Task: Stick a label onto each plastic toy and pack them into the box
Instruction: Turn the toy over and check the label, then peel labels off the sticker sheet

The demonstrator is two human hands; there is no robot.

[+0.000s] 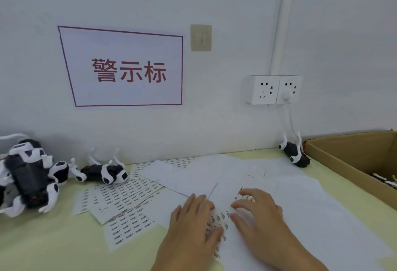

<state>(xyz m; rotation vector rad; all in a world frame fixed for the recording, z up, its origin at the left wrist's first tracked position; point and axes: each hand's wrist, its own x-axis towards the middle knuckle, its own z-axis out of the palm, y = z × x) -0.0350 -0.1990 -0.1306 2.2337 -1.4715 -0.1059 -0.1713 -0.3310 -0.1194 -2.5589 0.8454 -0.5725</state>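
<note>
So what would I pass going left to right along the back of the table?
Pile of toy dogs → single toy dog on its back → loose white sheets → another toy dog → cardboard box.

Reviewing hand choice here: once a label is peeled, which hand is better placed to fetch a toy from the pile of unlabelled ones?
Probably the left hand: the toy pile lies on its side of the table, while the right hand rests on the label sheet, nearer the box.
</note>
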